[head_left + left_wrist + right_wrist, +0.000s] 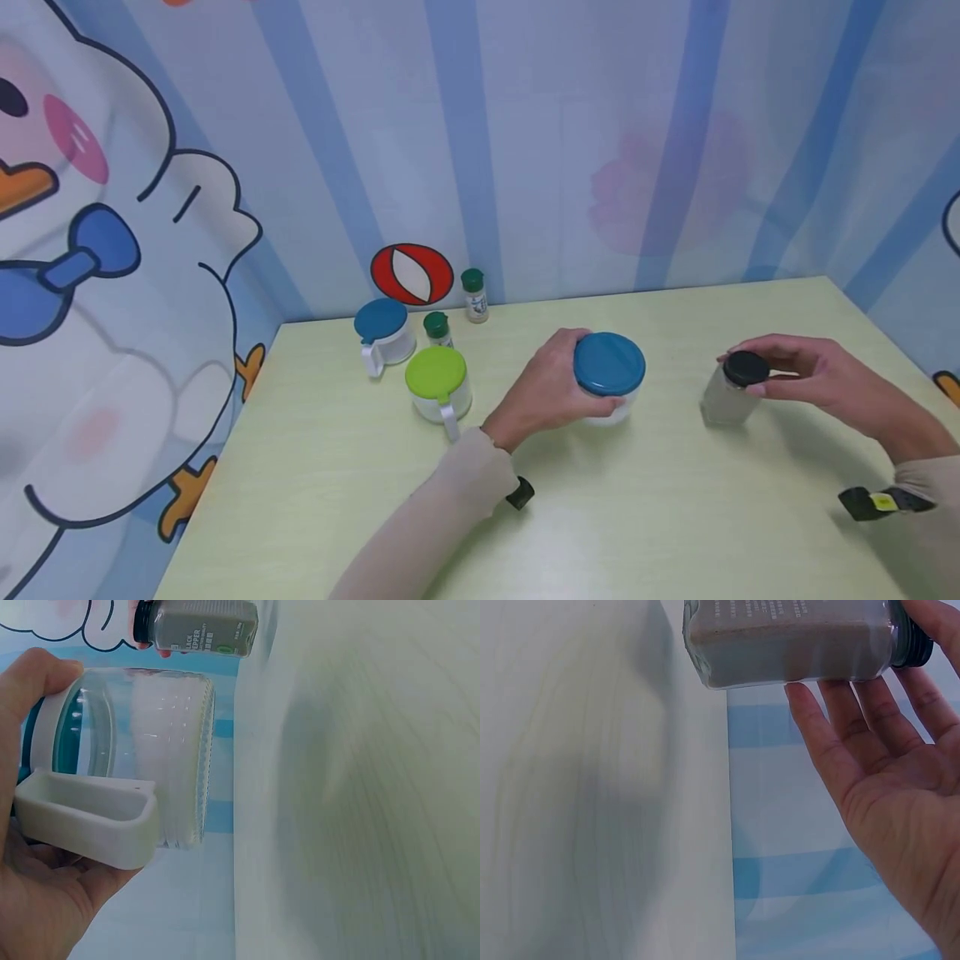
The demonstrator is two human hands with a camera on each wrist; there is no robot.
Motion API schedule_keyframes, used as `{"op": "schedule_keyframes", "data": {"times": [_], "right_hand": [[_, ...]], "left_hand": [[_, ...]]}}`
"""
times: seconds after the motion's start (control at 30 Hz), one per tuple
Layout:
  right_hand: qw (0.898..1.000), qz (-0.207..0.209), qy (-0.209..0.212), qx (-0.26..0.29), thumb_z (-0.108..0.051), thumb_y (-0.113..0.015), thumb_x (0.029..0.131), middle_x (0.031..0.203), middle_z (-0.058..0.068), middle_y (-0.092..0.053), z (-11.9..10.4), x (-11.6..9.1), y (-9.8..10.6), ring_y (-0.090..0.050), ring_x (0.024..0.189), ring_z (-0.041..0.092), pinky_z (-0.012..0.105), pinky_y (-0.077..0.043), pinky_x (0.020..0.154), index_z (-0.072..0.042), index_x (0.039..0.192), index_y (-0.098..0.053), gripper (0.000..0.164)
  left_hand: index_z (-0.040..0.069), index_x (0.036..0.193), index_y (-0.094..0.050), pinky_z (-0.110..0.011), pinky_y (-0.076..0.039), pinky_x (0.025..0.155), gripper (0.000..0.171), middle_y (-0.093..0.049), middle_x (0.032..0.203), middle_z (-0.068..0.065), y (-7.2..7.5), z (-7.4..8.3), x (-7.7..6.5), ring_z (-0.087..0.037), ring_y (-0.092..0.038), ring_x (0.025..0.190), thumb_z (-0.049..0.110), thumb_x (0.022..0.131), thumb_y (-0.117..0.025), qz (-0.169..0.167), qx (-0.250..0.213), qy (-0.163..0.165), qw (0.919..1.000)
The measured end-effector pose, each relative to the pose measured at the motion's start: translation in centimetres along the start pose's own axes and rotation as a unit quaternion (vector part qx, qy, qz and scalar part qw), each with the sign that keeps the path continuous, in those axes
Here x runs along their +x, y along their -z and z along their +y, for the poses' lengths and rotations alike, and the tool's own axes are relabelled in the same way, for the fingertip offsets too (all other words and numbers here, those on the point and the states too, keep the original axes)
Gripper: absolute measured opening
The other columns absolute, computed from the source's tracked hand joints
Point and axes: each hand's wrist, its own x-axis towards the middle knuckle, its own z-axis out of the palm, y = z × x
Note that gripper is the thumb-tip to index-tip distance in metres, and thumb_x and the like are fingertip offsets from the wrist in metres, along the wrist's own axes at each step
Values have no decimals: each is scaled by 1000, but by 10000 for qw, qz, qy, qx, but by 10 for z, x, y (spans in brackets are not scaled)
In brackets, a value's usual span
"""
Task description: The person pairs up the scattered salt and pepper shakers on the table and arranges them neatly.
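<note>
My left hand [558, 379] grips a clear glass jar [161, 727] by its blue lid [609, 363], thumb and fingers around the rim. The jar has a white handle [90, 817] and white contents, and its base hangs a little above the table. To the right, my right hand [817, 379] pinches the black cap [747, 367] of a black pepper bottle [787, 649]. That bottle is upright, clear, square-sided and filled with grey-brown powder. Whether its base touches the table I cannot tell.
On the pale table [300, 500], a green-lidded jar [437, 375] and another blue-lidded jar [382, 325] stand at the left. Two small green-capped shakers [475, 296] are behind and between them. A printed curtain [555, 167] closes off the back edge.
</note>
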Motion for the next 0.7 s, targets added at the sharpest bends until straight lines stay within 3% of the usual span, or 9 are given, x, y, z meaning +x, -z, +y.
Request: {"op": "schedule_keyframes", "data": {"times": [0.7], "right_hand": [[9998, -119, 177, 45, -11, -69, 97, 135, -2, -65, 9, -3, 9, -63, 118, 3, 27, -58, 85, -11, 140, -58, 45]], "left_hand": [[10, 143, -46, -25, -55, 90, 83, -54, 133, -1, -35, 14, 20, -14, -59, 113, 47, 78, -83, -133, -4, -377, 9992]]}}
